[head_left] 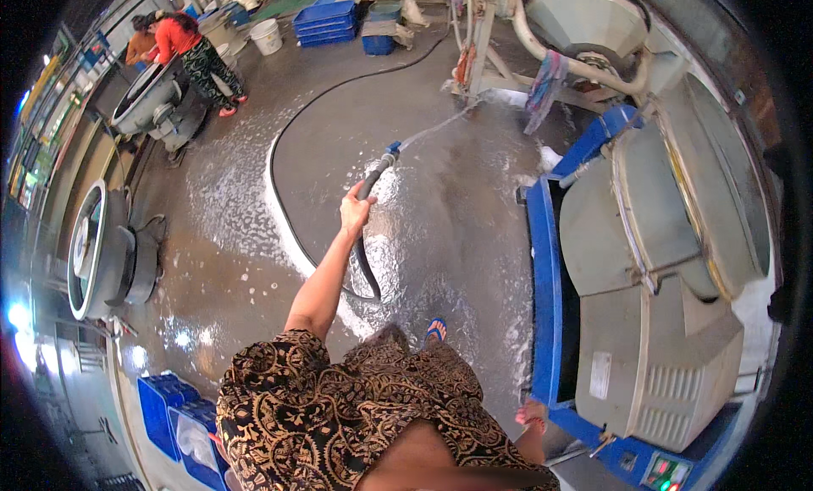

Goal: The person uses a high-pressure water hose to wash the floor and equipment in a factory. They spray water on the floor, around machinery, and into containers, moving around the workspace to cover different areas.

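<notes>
Your left hand [356, 212] is closed round a black hose [365, 267], fingers wrapped, arm stretched out ahead of you. Hose: gripped a little behind its blue nozzle [393, 148], out over the middle of the wet floor [461, 237]. Thin water stream [436, 127] leaves the nozzle and lands by the foot of a pale metal stand [478, 51]. Behind your grip the hose drops to the floor, bends left, then runs in a long loop toward the far end. White foam [286, 237] lies along part of the loop.

Your right hand [531, 412] is low at your side, near the blue base [544, 296] of a big grey machine [605, 220]; small and blurred, can't tell how far open or whether it holds anything. One blue-strapped sandal [436, 328] shows below your patterned garment [339, 406].

Patterned cloth [548, 86] hangs on a pipe, upper right. Upper left, two people, one in a red top [175, 35], lean at a round tub [124, 117]. White bucket [266, 36] and stacked blue crates [326, 21] beyond. More blue bins [161, 406], lower left.
</notes>
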Demonstrator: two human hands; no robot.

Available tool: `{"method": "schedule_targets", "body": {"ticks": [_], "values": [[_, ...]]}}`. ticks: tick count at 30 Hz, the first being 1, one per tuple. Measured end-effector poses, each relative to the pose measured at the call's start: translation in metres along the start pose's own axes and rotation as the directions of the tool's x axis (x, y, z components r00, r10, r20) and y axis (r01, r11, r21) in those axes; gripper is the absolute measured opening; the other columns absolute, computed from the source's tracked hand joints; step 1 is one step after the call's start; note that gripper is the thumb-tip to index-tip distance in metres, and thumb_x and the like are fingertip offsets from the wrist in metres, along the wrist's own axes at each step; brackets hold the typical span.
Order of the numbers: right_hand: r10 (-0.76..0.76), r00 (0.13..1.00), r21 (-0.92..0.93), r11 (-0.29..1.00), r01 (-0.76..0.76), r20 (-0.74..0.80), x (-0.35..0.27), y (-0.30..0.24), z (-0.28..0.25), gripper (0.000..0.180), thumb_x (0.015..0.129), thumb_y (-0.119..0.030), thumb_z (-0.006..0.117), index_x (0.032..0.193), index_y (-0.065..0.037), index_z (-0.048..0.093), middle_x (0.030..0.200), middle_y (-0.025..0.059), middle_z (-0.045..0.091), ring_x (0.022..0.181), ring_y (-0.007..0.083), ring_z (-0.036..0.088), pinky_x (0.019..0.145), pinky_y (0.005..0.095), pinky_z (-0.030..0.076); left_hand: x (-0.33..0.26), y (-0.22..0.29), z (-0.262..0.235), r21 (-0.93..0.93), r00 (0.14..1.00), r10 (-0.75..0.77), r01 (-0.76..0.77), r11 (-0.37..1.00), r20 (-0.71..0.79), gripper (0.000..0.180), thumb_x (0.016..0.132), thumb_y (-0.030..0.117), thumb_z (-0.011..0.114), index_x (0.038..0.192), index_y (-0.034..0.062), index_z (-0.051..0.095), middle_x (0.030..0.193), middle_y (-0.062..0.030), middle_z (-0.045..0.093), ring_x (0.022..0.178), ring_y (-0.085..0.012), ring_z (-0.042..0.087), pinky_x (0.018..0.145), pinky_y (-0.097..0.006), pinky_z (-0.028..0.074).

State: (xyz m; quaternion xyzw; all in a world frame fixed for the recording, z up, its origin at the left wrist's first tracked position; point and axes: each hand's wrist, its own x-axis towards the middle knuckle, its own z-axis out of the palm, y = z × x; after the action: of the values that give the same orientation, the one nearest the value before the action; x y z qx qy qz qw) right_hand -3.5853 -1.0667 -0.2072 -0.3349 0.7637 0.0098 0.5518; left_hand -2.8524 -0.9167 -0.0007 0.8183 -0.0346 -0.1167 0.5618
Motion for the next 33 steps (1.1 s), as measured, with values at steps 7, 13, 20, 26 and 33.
{"method": "schedule_targets", "body": {"ticks": [7,13,20,26,33], "values": [[-0.547,0.829,-0.214,0.801,0.559,0.117,0.061,-0.310,0.061,0.022,0.080,-0.008,0.045,0.095,-0.003,0.060,0.058,0.0078,0.056,0.043,0.0168,0.052,0.035,0.0308,0.043,0.066,0.027,-0.020,-0.350,0.982,-0.189,0.179,0.920,0.005,0.059,0.080,0.029,0.064,0.125,-0.0025,0.044,0.046,0.0055,0.034,0.035,-0.0065,0.030,0.034,-0.024,0.023],[-0.492,0.794,-0.279,0.755,0.594,0.358,0.035,-0.503,0.226,0.028,0.087,-0.009,0.045,0.113,-0.006,0.053,0.065,0.0066,0.058,0.048,0.0147,0.055,0.043,0.0302,0.049,0.172,0.042,-0.008,-0.318,0.979,-0.205,0.195,0.928,0.002,0.057,0.080,0.031,0.063,0.123,-0.0022,0.046,0.047,0.0056,0.034,0.036,-0.0064,0.031,0.035,-0.025,0.023],[-0.298,0.900,-0.166,0.917,0.362,0.317,0.031,-0.569,0.330,0.022,0.083,-0.013,0.054,0.103,-0.005,0.058,0.059,0.0095,0.054,0.040,0.0161,0.048,0.033,0.0313,0.042,0.351,0.106,0.006,-0.254,0.979,-0.197,0.205,0.945,0.058,0.043,0.080,0.030,0.064,0.114,0.0051,0.058,0.046,0.0046,0.039,0.035,-0.0060,0.033,0.033,-0.025,0.024],[0.167,0.964,-0.158,0.978,-0.135,0.209,0.025,-0.537,0.328,0.015,0.087,-0.016,0.051,0.091,-0.006,0.061,0.074,0.0114,0.059,0.052,0.0248,0.056,0.043,0.0394,0.047,0.493,0.174,0.023,-0.141,0.982,-0.118,0.138,0.980,0.146,0.041,0.080,0.031,0.064,0.111,0.0048,0.059,0.047,0.0045,0.038,0.036,-0.0061,0.034,0.034,-0.025,0.025],[0.151,0.975,-0.186,0.975,-0.120,0.163,0.064,-0.632,0.430,0.016,0.085,-0.017,0.052,0.092,-0.006,0.061,0.065,0.0092,0.057,0.045,0.0212,0.053,0.039,0.0347,0.045,0.642,0.248,0.052,0.087,0.988,-0.014,0.001,0.996,0.155,0.048,0.077,0.035,0.066,0.113,0.0042,0.059,0.051,0.0010,0.044,0.042,-0.0075,0.041,0.040,-0.026,0.033]]}}
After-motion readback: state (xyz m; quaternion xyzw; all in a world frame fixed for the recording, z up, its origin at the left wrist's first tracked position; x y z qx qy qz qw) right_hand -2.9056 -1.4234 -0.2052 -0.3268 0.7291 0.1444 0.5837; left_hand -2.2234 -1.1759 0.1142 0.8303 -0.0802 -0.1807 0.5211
